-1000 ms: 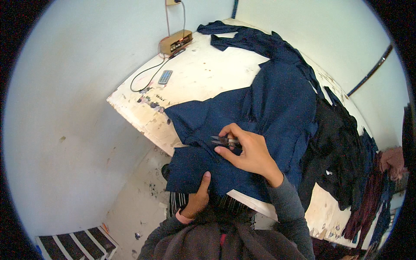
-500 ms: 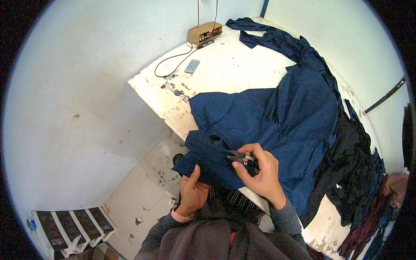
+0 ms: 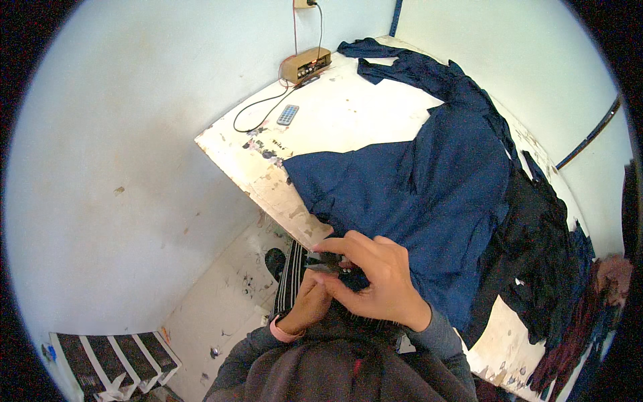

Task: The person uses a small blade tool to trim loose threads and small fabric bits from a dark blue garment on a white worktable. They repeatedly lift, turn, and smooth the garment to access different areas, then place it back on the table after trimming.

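One pair of small dark snips (image 3: 327,260) sits in the wearer's right hand (image 3: 380,278), and from my end of the head camera I see it near the close corner of the table, its tips pointing left. The thumb and fingers of that hand curl around it, holding it, though I cannot make out how far its blades stand apart. The left hand (image 3: 309,303) is just below the tips, a pink band (image 3: 284,332) around its wrist; its fingers are partly hidden, so I cannot tell whether they pinch anything. Beyond the right hand I find the dark blue garment (image 3: 435,181), spread in folds across the table, with some blue cloth showing beneath the right palm. To its right I see black cloth (image 3: 532,231), then maroon cloth (image 3: 561,345) hanging at the edge. The pale, stained table (image 3: 382,104) carries a remote control (image 3: 288,115) on its left part, and farther back a tan box with knobs (image 3: 307,65) stands by the wall, a black cable (image 3: 242,115) looping out in front of it. At my lower left, a dark rack with white bars (image 3: 119,365) stands on the floor (image 3: 221,301).
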The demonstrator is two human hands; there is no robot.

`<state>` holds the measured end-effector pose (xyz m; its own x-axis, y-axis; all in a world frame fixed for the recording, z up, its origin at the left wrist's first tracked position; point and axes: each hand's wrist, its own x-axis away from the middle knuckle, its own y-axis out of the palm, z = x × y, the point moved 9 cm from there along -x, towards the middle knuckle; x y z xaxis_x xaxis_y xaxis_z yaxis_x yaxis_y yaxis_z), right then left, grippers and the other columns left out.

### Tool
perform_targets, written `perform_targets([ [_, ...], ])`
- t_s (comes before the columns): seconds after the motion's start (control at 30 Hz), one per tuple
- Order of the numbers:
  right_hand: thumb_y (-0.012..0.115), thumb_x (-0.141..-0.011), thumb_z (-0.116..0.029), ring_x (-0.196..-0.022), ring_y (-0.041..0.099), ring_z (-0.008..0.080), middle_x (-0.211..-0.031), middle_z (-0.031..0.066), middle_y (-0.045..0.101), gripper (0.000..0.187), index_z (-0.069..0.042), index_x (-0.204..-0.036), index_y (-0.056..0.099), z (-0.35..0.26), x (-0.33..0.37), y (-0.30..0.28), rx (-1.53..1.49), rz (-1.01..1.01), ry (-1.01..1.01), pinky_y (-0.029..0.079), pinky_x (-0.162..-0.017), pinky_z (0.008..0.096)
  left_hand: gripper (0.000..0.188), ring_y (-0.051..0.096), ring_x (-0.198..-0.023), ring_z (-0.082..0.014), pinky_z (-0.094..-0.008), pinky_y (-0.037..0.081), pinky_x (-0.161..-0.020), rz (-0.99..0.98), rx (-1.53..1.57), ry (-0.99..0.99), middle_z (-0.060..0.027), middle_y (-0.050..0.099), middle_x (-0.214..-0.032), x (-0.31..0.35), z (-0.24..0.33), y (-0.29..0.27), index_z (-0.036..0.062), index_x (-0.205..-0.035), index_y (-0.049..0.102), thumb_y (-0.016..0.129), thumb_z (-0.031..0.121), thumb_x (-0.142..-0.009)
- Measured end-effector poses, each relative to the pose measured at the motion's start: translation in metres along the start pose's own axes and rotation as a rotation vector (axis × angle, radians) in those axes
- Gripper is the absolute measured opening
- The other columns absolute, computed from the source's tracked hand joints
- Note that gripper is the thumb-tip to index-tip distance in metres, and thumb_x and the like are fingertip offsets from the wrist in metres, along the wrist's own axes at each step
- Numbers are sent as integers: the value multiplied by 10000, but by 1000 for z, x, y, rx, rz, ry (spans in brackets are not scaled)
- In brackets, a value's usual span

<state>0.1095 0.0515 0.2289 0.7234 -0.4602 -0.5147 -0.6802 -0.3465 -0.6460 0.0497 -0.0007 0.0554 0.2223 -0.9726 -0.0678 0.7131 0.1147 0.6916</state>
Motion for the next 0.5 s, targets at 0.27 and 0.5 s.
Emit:
perform_targets([
  [0.27, 742, -669, -93, -708, 653, 232, -902, 30, 682, 383, -135, -1046, 690, 17, 2, 10, -69, -80, -28, 463, -610, 336, 404, 524, -1188, -171, -311, 429, -1005, -70, -165, -13, -75, 528, -1311, -4, -1, 14, -13, -1422, 420, 438, 96, -1034],
  [0.5, 696, -797, -14, -672, 591, 146, -833, 60, 629, 178, -43, -968, 654, 41, 17, -20, -387, 160, 177, 413, -606, 264, 400, 546, -1211, -237, -407, 451, -1028, -15, 288, -176, -95, 540, -1313, -20, -2, 15, 118, -1417, 453, 498, 262, -1047],
])
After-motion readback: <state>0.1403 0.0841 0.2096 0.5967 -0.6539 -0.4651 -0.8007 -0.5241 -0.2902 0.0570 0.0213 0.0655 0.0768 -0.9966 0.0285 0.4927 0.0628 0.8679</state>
